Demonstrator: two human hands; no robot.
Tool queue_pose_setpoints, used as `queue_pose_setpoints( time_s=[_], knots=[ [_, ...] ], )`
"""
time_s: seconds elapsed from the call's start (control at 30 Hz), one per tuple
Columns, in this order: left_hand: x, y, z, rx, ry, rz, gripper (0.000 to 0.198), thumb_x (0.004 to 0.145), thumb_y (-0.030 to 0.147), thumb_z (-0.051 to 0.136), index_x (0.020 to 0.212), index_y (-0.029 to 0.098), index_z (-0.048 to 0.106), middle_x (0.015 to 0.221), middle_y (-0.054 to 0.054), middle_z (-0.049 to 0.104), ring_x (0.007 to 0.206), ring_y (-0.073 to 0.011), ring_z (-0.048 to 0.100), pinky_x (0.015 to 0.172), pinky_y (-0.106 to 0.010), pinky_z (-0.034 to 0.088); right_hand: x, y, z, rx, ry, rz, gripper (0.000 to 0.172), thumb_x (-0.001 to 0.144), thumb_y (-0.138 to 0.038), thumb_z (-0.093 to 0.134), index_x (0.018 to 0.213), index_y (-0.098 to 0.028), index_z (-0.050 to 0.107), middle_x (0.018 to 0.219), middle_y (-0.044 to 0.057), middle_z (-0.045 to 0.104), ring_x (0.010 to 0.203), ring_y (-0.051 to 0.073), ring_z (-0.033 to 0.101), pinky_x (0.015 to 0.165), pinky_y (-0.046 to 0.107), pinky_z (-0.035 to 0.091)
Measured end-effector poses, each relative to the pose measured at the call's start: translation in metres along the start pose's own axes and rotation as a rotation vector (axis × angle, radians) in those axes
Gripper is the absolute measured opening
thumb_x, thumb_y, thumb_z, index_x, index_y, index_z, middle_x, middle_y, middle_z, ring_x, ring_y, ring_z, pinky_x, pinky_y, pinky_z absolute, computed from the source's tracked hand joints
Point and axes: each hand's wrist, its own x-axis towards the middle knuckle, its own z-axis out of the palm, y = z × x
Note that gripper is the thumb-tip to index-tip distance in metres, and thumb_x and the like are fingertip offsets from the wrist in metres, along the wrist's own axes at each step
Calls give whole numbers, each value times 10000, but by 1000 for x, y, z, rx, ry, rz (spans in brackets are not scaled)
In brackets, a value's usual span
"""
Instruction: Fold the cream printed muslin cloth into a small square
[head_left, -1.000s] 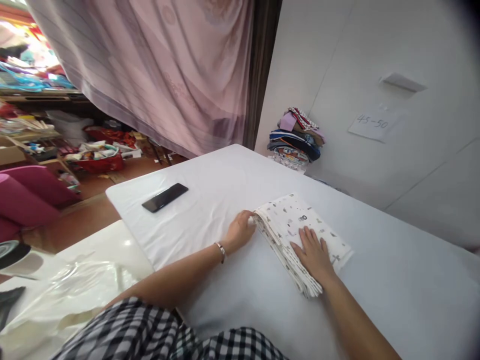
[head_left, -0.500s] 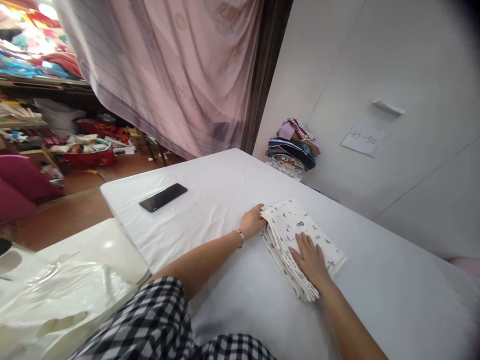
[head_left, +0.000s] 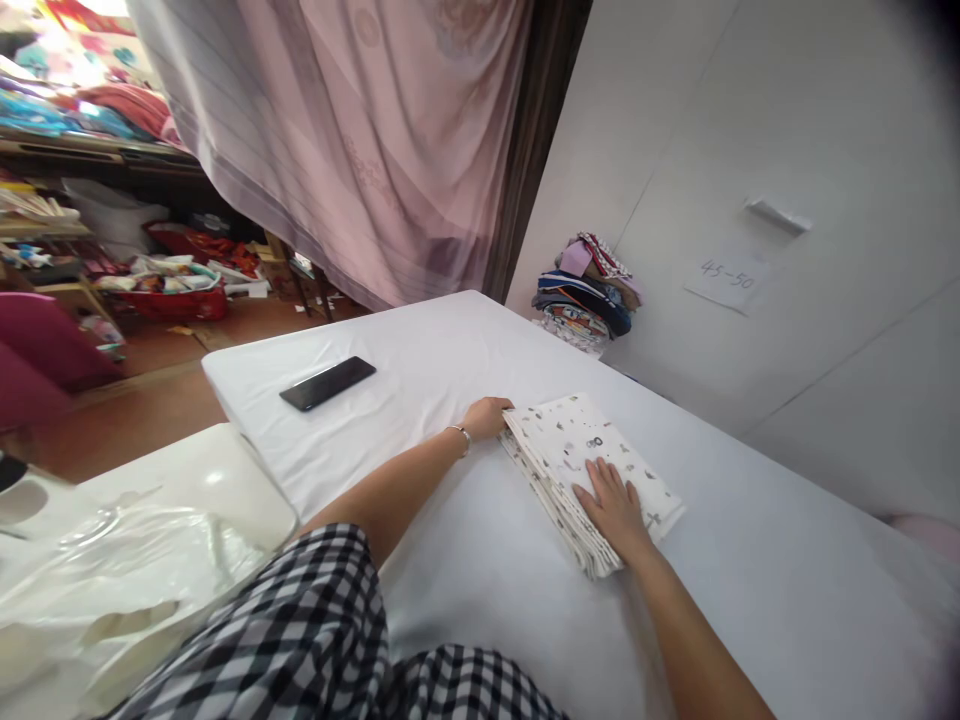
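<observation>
A folded stack of white cloth [head_left: 551,432] with small grey and brown prints lies on the white-covered table [head_left: 442,350]. Its many layers show along the side facing me. At the far left corner of the stack, my left hand [head_left: 486,418] is closed on the edge, its fingertips partly hidden by the fabric. Flat on top of the cloth rests my right hand [head_left: 616,510], fingers spread and holding nothing.
A black phone [head_left: 328,383] lies on the table to the left. Folded fabrics [head_left: 585,295] are piled between the table and the wall. Clear plastic covers a white surface [head_left: 217,470] at lower left. A pink curtain [head_left: 360,130] hangs behind.
My left hand has pulled the stack's corner slightly left, and the cloth has shifted with it, its layers looking flatter. My right hand stays flat on top.
</observation>
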Motion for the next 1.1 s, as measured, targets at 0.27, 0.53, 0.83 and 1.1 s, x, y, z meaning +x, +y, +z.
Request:
queue_pose_setpoints(
  time_s=[0.27, 0.53, 0.83, 1.1],
  knots=[
    [10, 13, -9, 88, -52, 2, 236, 707, 296, 537, 878, 216, 677, 912, -58, 674, 855, -202, 608, 729, -258, 458, -26, -44, -26, 135, 27, -179, 737, 831, -555, 381, 1448, -240, 129, 1503, 28, 90, 1372, 232, 34, 1095, 483, 72],
    [25, 33, -29, 148, -168, 85, 296, 614, 346, 625, 864, 195, 670, 955, -80, 656, 887, -236, 587, 734, -285, 445, -13, -42, -21, 269, -11, -79, 595, 834, -297, 395, 1411, -188, 298, 1242, 101, 548, 1137, 252, 508, 933, 370, 399],
    [13, 22, -34, 25, -264, 141, 316, 625, 347, 623, 914, 221, 651, 925, -10, 665, 818, -153, 593, 634, -191, 413, 5, -10, -30, 670, 54, 80, 489, 791, -338, 446, 1264, -233, 516, 1248, 19, 554, 1186, 204, 461, 1025, 350, 304],
    [-19, 21, -23, 88, -66, -56, 389, 738, 506, 508, 722, 148, 661, 801, -133, 655, 793, -246, 598, 680, -301, 418, 1, -16, -26, 588, 66, 60, 500, 801, -335, 441, 1292, -251, 486, 1272, 30, 533, 1198, 211, 450, 1017, 368, 317]
  ],
)
